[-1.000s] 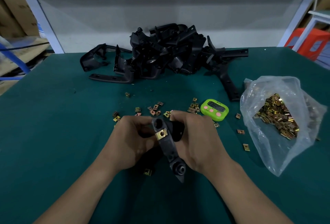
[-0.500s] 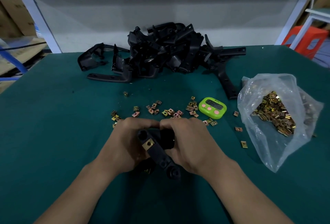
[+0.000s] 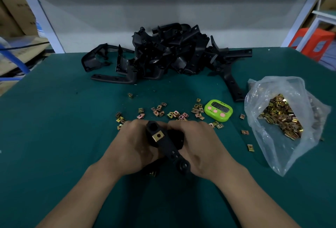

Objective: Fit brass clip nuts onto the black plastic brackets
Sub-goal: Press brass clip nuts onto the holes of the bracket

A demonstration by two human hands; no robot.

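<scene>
Near the front edge of the dark green tabletop [image 3: 54, 136], I hold one long black plastic bracket [image 3: 171, 152] in both hands. My left hand [image 3: 132, 147] is curled round the bracket's upper end, beside the round socket there, and my right hand [image 3: 198, 147] is wrapped round the bulkier part on the other side. My fingertips are tucked behind the plastic, so exactly where they press I cannot tell. One square brass clip nut [image 3: 158, 135] sits on the bracket's arm just below the socket, its hole facing up at me. It looks seated, though the far leg of the clip is hidden.

The bracket should be light and stiff, with smooth faces that can slide in a dry palm. I judge the safest hold is by the thick body and the arm's edges, leaving the clip seat bare. The nut looks like small, springy sheet metal, likely sharp-edged. It is best pinched by its sides and pushed on square, or it may skew or spring away.

Just beyond my knuckles loose brass clip nuts [image 3: 174, 114] lie scattered, with a lime-green digital timer [image 3: 218, 110] to their right. A clear plastic bag [image 3: 283, 116] of more nuts lies by the right edge, and a heap of black plastic brackets [image 3: 169, 55] sits at the back edge.
</scene>
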